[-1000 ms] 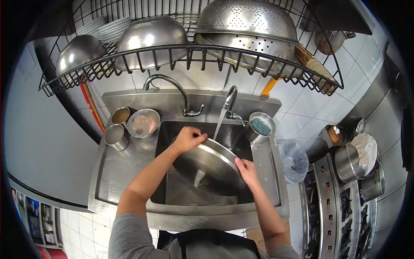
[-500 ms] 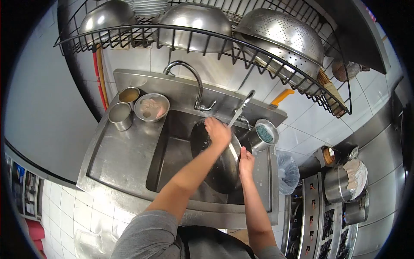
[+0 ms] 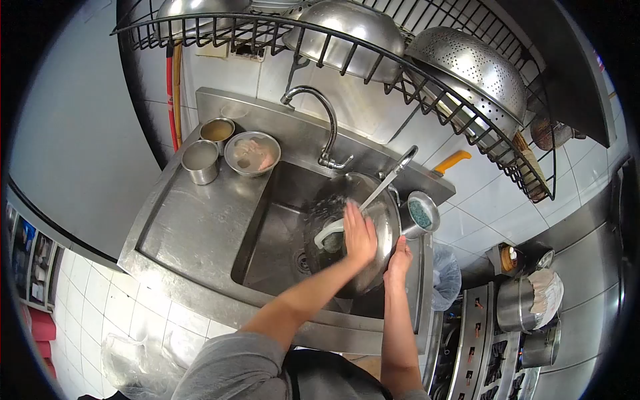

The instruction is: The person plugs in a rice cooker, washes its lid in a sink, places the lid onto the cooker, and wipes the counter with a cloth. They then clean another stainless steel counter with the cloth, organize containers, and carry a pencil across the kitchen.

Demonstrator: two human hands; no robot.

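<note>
A large round metal lid [image 3: 383, 223] with a pale handle [image 3: 328, 235] is tilted over the sink [image 3: 267, 257], under water from the right faucet [image 3: 405, 160]. My right hand [image 3: 399, 261] grips its right rim. My left hand [image 3: 360, 233] lies on the lid's surface near the handle, fingers stretched out and wet. Just right of the lid, a metal pot [image 3: 420, 215] holds a blue-green scrubber.
On the left counter [image 3: 193, 227] are two metal cups [image 3: 201, 162] and a bowl of pinkish pieces in liquid [image 3: 252, 153]. Overhead hangs a black wire rack [image 3: 320, 32] with bowls and a colander [image 3: 470, 70]. A bagged bin [image 3: 445, 277] and stove [image 3: 473, 333] stand right.
My left hand has let go of the rim and moved onto the lid's face. The lid has turned more upright, with my right hand still on its edge. The view has shifted.
</note>
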